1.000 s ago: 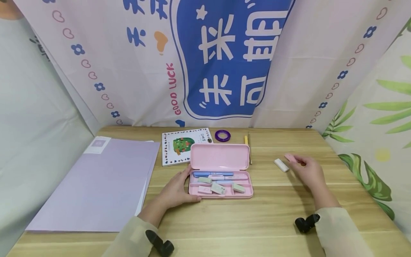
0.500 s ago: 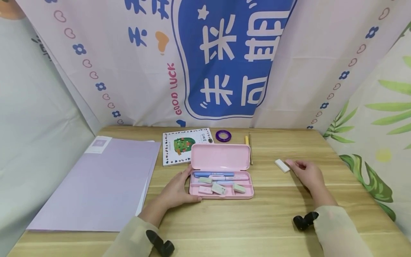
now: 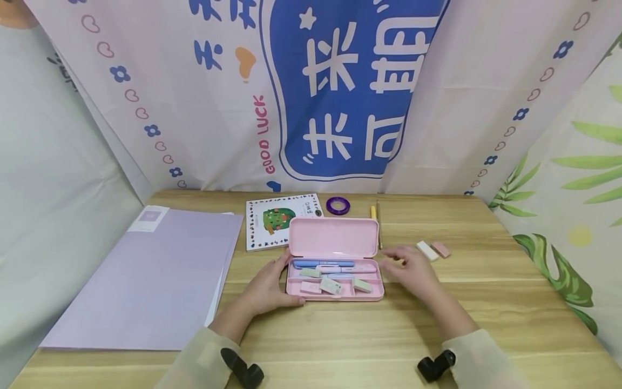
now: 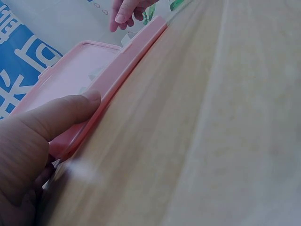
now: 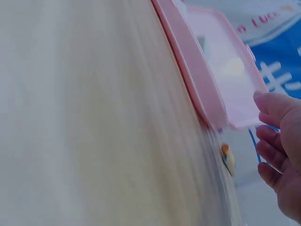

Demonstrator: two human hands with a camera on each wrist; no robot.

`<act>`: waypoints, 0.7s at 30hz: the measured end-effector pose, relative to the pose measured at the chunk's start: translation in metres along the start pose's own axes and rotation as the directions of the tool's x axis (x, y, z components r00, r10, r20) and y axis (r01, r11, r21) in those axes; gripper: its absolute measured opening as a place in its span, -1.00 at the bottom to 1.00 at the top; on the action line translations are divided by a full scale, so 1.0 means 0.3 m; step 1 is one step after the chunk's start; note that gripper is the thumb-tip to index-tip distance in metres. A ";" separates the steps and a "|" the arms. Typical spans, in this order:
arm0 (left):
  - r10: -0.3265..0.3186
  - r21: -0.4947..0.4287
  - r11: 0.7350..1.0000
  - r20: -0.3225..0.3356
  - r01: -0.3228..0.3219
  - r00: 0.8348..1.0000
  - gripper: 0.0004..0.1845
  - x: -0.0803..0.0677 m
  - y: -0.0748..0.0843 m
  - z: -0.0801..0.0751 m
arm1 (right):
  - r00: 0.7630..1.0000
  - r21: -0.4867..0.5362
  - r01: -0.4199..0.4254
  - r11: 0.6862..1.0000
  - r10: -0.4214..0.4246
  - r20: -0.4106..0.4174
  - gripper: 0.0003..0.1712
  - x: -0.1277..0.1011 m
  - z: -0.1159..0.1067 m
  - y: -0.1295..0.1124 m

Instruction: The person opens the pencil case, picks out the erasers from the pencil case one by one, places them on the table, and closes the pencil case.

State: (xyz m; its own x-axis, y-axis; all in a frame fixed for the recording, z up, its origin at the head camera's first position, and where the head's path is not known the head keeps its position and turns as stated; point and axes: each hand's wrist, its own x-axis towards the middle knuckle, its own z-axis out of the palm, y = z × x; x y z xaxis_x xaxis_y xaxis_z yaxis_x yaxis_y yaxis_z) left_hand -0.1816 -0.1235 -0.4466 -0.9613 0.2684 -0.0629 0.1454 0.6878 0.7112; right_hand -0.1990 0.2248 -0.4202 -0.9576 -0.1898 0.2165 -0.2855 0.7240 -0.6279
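An open pink pencil case [image 3: 332, 237] lies mid-table, with pens and several small erasers in its tray [image 3: 374, 296]. My left hand [image 3: 272, 286] grips its left end, the thumb [image 4: 61, 117] lying along the front edge of the case [image 4: 117, 80]. My right hand [image 3: 408, 270] hovers at the right end of the case [image 5: 207, 66], its fingers [image 5: 277, 141] loosely curled and holding nothing. A white eraser [image 3: 426, 250] and a pink eraser [image 3: 441, 249] lie side by side on the table, just right of that hand.
A purple folder [image 3: 146, 275] covers the table's left part. Behind the case are a picture booklet [image 3: 272, 219], a purple tape ring [image 3: 337, 205] and a yellow pen [image 3: 372, 212] beside a thin pencil [image 3: 379, 235]. Printed curtains close off the back and sides.
My right hand has set the pink eraser down beside the white one, let go and moved left to the case's right end. The left hand has stayed put.
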 end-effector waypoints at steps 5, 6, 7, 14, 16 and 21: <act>-0.001 -0.005 1.000 0.003 0.001 1.000 0.35 0.001 0.001 0.000 | 0.987 0.039 0.067 0.997 -0.072 0.146 -0.67 -0.022 0.053 -0.057; -0.002 -0.004 1.000 0.003 0.002 1.000 0.35 0.002 0.001 0.000 | 0.983 0.038 0.066 0.997 -0.071 0.171 -0.68 -0.025 0.059 -0.062; -0.003 -0.004 1.000 0.003 0.003 1.000 0.35 0.002 0.001 0.000 | 0.979 0.034 0.066 0.997 -0.071 0.190 -0.69 -0.026 0.064 -0.065; -0.003 -0.003 1.000 0.006 0.003 1.000 0.36 -0.001 0.000 0.000 | 0.963 -0.017 0.095 0.995 -0.087 0.256 -0.78 -0.026 0.078 -0.067; 0.005 -0.004 1.000 0.001 -0.005 1.000 0.36 -0.001 0.000 0.001 | 0.959 -0.033 0.122 0.992 -0.110 0.261 -0.78 -0.025 0.079 -0.069; -0.002 -0.008 1.000 0.001 0.002 1.000 0.36 -0.004 0.001 0.001 | 0.954 -0.038 0.155 0.987 -0.140 0.266 -0.81 -0.024 0.085 -0.075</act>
State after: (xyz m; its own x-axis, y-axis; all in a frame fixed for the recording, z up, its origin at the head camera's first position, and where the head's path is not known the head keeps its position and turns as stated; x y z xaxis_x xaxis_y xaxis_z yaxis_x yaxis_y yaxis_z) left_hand -0.1803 -0.1234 -0.4464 -0.9613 0.2676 -0.0655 0.1412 0.6829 0.7168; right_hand -0.1865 0.1930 -0.4267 -0.8834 -0.4588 0.0954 -0.4292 0.7104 -0.5577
